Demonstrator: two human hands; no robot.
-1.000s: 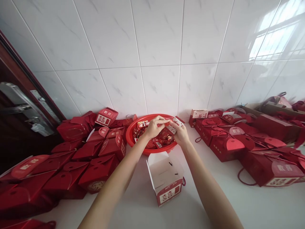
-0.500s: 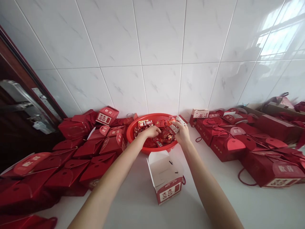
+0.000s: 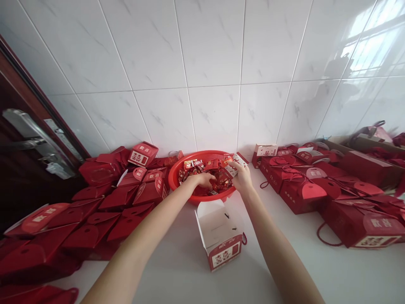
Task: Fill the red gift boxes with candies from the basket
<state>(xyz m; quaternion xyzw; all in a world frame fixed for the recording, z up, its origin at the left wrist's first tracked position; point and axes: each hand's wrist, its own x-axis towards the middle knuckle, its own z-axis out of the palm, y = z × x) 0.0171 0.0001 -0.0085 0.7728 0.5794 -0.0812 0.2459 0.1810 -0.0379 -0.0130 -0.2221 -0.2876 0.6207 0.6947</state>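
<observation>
A red plastic basket (image 3: 171,179) with perforated sides holds many small wrapped sweets (image 3: 193,164), mostly red. My left hand (image 3: 203,180) reaches into it with curled fingers among the wrappers; its fingertips are partly hidden, and I cannot make out what is between them. Over the basket's right side, my right hand (image 3: 241,176) grips a small white packet with a red pattern (image 3: 231,169). In front of the basket stands an open gift box (image 3: 224,253), red and white outside and white inside, with a red cord at its right. Two dark slots show in its raised flap.
Several closed red gift boxes (image 3: 126,196) crowd the left side. More red boxes with cords (image 3: 303,196) stand at the right, beside a larger carton (image 3: 363,164). A tiled wall (image 3: 215,114) rises behind, and a dark door with a metal handle (image 3: 28,131) is at far left.
My left hand has moved slightly right and lower among the sweets. My right hand keeps the patterned packet in nearly the same place. The open box has not moved.
</observation>
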